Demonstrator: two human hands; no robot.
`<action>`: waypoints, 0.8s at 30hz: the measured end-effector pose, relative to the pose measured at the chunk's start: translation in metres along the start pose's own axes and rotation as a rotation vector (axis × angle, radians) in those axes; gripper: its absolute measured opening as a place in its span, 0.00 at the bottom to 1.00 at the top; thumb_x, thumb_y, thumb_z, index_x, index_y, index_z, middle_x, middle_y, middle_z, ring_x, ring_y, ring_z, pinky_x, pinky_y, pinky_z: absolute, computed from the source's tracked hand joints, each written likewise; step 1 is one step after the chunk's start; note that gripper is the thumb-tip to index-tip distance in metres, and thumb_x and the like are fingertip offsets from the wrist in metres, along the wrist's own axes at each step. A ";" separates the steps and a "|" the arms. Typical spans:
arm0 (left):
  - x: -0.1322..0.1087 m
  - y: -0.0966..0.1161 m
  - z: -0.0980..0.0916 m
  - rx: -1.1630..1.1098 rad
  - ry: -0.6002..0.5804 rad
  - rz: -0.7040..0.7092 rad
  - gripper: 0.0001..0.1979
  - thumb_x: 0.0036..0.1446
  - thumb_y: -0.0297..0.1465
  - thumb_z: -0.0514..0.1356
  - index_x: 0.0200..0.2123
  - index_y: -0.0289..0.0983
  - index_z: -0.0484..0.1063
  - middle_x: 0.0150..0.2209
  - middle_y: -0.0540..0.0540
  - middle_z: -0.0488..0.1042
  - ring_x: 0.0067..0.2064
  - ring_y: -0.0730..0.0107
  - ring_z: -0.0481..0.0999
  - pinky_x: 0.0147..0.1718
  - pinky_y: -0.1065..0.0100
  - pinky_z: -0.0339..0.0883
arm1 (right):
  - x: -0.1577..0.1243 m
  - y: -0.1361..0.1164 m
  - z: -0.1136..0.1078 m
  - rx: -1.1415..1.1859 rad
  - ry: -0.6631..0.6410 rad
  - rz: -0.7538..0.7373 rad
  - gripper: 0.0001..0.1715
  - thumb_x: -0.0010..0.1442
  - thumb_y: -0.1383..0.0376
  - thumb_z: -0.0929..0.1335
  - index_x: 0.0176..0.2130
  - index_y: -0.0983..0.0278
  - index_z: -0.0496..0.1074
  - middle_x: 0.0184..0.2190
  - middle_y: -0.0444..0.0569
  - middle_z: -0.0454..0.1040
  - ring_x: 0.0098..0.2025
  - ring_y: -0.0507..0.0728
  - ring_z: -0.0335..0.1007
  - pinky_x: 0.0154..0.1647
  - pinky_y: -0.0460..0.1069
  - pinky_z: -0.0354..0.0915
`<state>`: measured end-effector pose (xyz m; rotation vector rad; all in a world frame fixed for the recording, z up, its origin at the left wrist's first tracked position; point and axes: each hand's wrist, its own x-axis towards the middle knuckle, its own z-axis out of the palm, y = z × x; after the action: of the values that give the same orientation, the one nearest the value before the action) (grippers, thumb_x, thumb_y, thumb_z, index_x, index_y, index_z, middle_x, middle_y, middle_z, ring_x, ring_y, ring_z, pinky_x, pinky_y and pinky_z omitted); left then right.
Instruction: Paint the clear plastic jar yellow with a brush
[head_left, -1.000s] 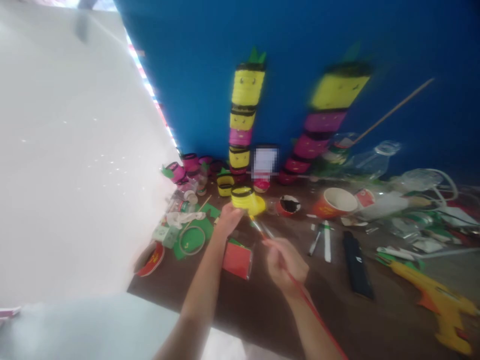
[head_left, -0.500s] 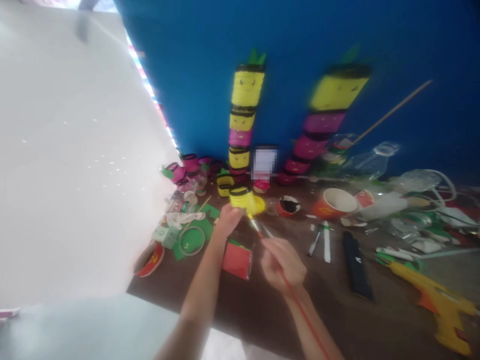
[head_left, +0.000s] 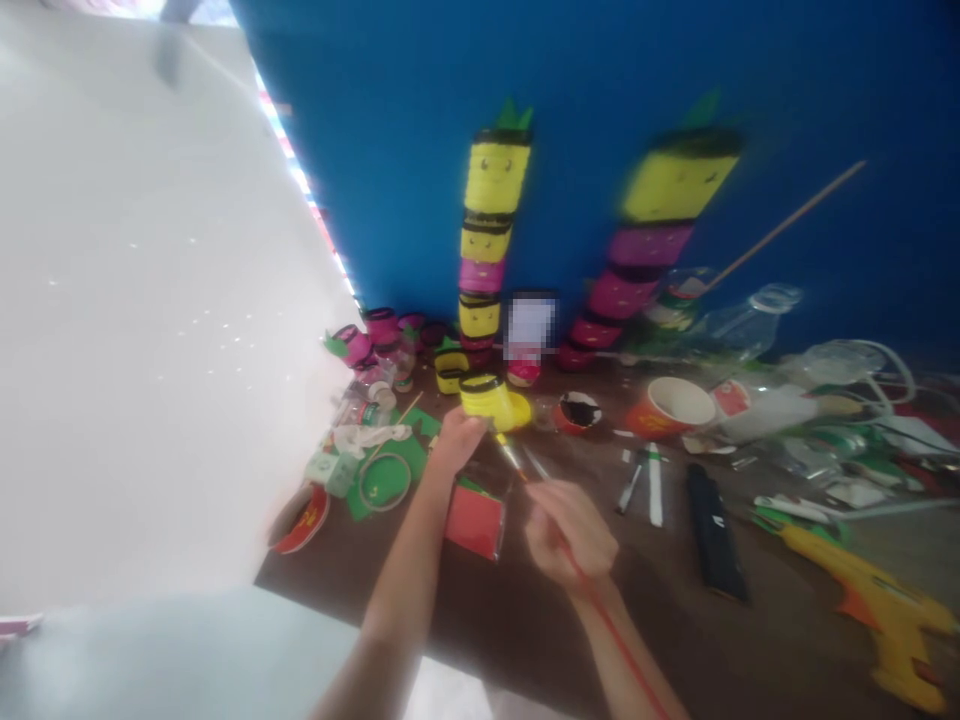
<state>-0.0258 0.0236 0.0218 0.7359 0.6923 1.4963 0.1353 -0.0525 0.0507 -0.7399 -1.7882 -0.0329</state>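
My left hand is closed on the near side of a yellow cut-bottle cup with a dark rim, which is tilted over the table. My right hand grips a paintbrush; its long red handle runs back along my forearm. The yellow bristle tip meets or nearly meets the underside of the cup; blur hides which. A yellow rounded part shows at the cup's right end, and I cannot tell whether it belongs to it. Below my hands lies a red packet.
Two stacks of yellow and pink face cups stand against the blue wall. Right of my hands are a dark-paint cup, a paper cup, markers, a black case and a yellow glue gun. A tape roll lies left.
My right hand and the paintbrush have shifted slightly right and down. The left hand still holds the yellow cup in nearly the same place.
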 end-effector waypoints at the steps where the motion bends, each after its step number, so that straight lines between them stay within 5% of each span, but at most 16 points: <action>1: 0.000 0.000 0.000 0.001 -0.001 0.000 0.23 0.34 0.44 0.69 0.32 0.35 0.75 0.33 0.44 0.78 0.42 0.59 0.76 0.46 0.57 0.64 | 0.000 0.000 0.000 0.003 0.003 0.005 0.15 0.53 0.76 0.64 0.40 0.64 0.70 0.30 0.50 0.75 0.33 0.55 0.74 0.33 0.52 0.72; 24: -0.001 0.007 0.007 -0.014 -0.005 -0.008 0.21 0.31 0.41 0.70 0.30 0.35 0.75 0.30 0.46 0.77 0.38 0.62 0.75 0.45 0.60 0.64 | -0.003 0.002 0.004 0.032 0.025 0.021 0.17 0.51 0.78 0.65 0.40 0.65 0.70 0.31 0.52 0.75 0.34 0.56 0.73 0.34 0.53 0.73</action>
<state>-0.0242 0.0225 0.0312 0.7250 0.6795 1.4902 0.1328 -0.0507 0.0462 -0.7326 -1.7533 0.0002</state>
